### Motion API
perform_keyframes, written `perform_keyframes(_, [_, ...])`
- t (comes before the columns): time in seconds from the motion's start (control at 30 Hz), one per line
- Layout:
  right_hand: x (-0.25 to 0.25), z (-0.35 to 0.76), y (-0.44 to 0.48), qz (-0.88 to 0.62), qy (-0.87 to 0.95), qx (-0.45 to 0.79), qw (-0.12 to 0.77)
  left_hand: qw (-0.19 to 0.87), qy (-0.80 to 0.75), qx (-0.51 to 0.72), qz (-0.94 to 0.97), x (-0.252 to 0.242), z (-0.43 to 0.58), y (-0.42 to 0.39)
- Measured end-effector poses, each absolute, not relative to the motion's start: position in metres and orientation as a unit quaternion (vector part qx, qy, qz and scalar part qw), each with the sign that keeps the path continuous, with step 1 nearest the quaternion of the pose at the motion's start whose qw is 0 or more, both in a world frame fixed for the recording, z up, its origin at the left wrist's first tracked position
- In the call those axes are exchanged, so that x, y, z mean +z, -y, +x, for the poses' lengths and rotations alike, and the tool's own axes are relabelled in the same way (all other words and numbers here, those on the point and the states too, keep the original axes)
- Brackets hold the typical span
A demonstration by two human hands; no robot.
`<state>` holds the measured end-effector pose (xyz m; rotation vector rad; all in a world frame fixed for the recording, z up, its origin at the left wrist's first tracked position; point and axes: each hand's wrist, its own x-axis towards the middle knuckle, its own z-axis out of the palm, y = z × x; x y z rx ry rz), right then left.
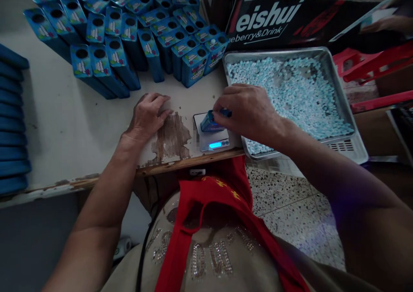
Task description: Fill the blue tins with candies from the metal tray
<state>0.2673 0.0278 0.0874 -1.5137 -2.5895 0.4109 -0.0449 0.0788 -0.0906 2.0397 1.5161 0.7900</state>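
Observation:
My right hand is closed round a small blue tin that rests on a little digital scale with a lit blue display, near the table's front edge. My left hand lies palm down on the white table just left of the scale, fingers loosely curled and holding nothing. A metal tray full of pale blue and white candies sits right of the scale, directly behind my right hand.
Several blue tins with round holes on top stand and lean in rows at the back of the table. A stack of dark blue lids runs along the left edge. A black cardboard box stands behind the tray, red plastic stools at right.

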Motion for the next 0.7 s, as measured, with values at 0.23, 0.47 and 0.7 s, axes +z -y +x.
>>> perform_keyframes(0.23, [0.1,0.296,-0.018,-0.545,0.818,0.151,0.107,0.217,-0.512,0.308,0.772,-0.095,-0.054,-0.081])
perform_keyframes(0.47, [0.062,0.396,-0.015,-0.61,0.763,0.146,0.155,0.207,-0.496,0.373,0.756,-0.1,-0.055,-0.086])
perform_keyframes(0.7, [-0.023,0.424,-0.016,-0.563,0.818,0.117,0.017,0.095,-0.492,0.375,0.78,-0.077,-0.053,-0.074])
